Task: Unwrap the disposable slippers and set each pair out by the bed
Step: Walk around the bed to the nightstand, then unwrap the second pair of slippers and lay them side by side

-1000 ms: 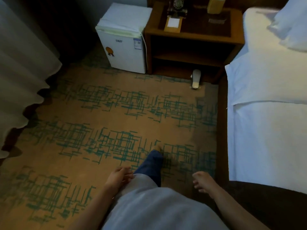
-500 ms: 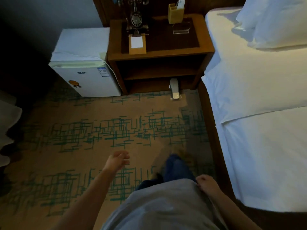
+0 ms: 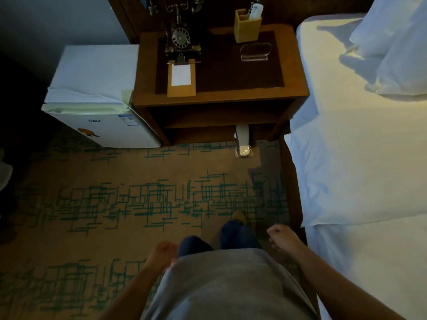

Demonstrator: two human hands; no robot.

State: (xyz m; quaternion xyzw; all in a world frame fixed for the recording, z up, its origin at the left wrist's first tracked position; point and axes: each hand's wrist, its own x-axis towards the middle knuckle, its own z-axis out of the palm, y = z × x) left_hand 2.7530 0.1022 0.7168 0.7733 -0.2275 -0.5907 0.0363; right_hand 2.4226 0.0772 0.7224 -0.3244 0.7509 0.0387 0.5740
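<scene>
A white pack of disposable slippers in clear plastic wrap (image 3: 242, 141) leans out of the bottom of the wooden nightstand (image 3: 221, 99) onto the carpet, close to the bed (image 3: 360, 162) on the right. My left hand (image 3: 163, 251) hangs at my side with loosely curled fingers and holds nothing. My right hand (image 3: 280, 236) hangs beside the bed frame, fingers loosely curled, also with nothing in it. Both hands are far below the slipper pack. My legs in blue trousers stand between them.
A white mini fridge (image 3: 97, 105) stands left of the nightstand. On the nightstand are an old-style dial telephone (image 3: 181, 39), a notepad clipboard (image 3: 181, 77), a yellow holder (image 3: 247, 26) and a clear stand (image 3: 255, 51). Pillows (image 3: 392, 42) lie on the bed. Patterned carpet covers the floor.
I have walked closer to the nightstand, so it and the slipper pack fill more of the view. My left hand dropped back to my side; the right swung slightly forward.
</scene>
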